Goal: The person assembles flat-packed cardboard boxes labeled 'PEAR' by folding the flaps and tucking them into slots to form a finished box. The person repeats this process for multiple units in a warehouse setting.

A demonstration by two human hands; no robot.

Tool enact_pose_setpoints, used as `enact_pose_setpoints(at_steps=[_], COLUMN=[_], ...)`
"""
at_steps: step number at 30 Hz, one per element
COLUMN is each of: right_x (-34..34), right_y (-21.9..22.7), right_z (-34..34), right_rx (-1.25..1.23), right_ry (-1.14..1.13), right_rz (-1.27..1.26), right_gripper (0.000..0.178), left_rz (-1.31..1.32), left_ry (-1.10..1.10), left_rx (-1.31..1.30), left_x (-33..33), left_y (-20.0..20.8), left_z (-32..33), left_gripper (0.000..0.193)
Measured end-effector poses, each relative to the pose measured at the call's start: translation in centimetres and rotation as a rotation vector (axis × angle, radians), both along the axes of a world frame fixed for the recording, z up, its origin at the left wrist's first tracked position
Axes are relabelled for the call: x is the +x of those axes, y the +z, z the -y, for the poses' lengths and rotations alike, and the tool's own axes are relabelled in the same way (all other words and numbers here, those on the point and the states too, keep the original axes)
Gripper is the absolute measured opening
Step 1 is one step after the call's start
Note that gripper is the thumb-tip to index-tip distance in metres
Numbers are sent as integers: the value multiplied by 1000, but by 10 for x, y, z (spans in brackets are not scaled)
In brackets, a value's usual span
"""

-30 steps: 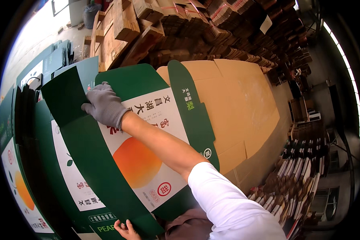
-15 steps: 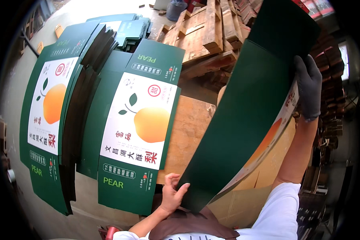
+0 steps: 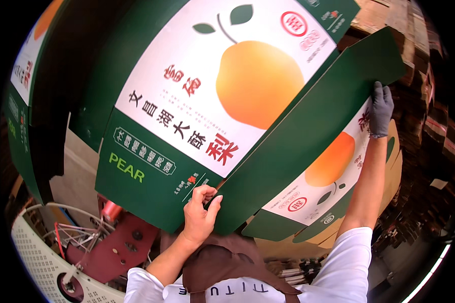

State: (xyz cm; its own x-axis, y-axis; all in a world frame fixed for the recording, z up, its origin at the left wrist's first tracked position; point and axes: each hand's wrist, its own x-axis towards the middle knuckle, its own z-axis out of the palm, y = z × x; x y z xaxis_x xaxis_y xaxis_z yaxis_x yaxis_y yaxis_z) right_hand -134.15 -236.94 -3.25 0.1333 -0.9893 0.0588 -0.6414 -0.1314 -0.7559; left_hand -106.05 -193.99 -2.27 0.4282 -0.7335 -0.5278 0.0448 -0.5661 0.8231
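A flat, dark green fruit carton [image 3: 288, 151] slants between my hands. Its lower side shows a white panel with an orange-yellow pear. My right hand [image 3: 381, 108], in a grey glove, grips its far right edge; the thumb is hidden. At the near left corner is my bare left hand [image 3: 201, 216], its fingers curled against the carton's edge and its thumb raised. Just left of the held carton lies another green carton [image 3: 131, 197] with a large pear on a white panel, close to my left fingertips.
More green cartons [image 3: 23, 113] are stacked at the far left. Brown cardboard [image 3: 389, 169] shows beneath the held carton at right. A wheeled thing with a perforated cream panel [image 3: 38, 252] stands at the lower left. Wooden pallets [image 3: 384, 22] are at the back right.
My view has turned and come closer to the cartons. The held carton has tilted, showing more of its pear panel, and now lies beside the left carton. Both hands stay at its edges.
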Motion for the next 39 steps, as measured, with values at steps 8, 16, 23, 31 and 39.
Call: enact_pose_setpoints(at_steps=[8,16,23,31,39], right_x=[-16,-27,-22,-34,-38], right_y=[-9,-11,-13,-13,-14], right_z=[27,34,33,41,41], right_rx=[99,114,115,123,114], right_ry=[11,1,-15,-16,-19], right_rz=[28,-41,-9,-2,4], right_gripper=[24,26,25,23,22], left_rz=[358,414,452,452,466], left_ry=[-172,-263,-270,-281,-312], left_rx=[-238,-236,-201,-175,-152], left_x=[-13,-11,-15,-12,-11], left_y=[-13,-15,-17,-15,-13], left_z=[2,3,0,2,6], left_gripper=[32,45,45,46,46])
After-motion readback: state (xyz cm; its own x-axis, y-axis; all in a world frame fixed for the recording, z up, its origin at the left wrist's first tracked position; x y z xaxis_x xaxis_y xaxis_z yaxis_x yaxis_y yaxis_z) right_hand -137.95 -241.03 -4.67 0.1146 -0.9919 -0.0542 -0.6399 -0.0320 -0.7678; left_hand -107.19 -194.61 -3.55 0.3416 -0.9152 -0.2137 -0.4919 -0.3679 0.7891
